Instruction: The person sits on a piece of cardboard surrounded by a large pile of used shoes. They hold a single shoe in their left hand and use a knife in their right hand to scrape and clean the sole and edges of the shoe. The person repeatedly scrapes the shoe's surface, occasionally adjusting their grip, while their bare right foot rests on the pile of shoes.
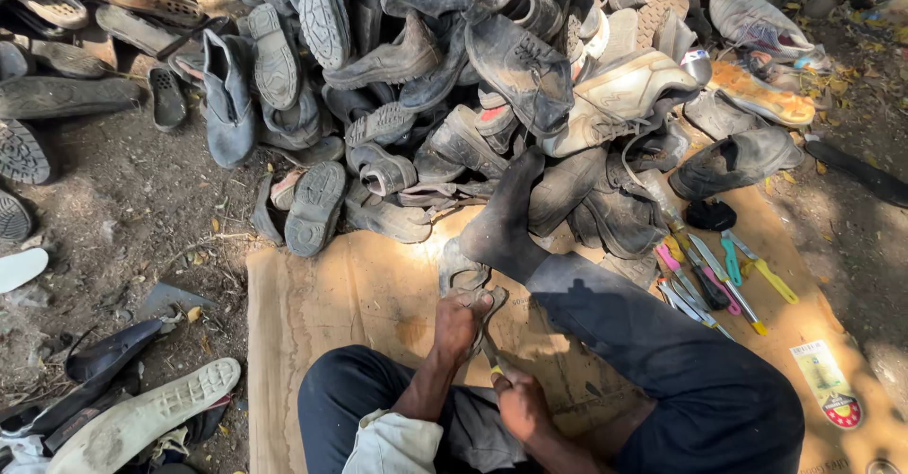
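Your left hand [461, 325] clamps a worn sole piece [484, 306] over the cardboard [359, 294]; your right hand [520, 400], just beside it, grips a small tool [492, 356]. The shoe pile [454, 86] lies beyond the cardboard.

Dark navy trousers [681, 360], dusty dark sock [501, 219] toward the shoe pile [454, 77]; pale rolled sleeve [392, 441] on left arm, hands bare.

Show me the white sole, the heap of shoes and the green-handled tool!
white sole [142, 417], head view, middle of its ridged face
heap of shoes [511, 67], head view, dark shoe near the top
green-handled tool [731, 261], head view, on its handle
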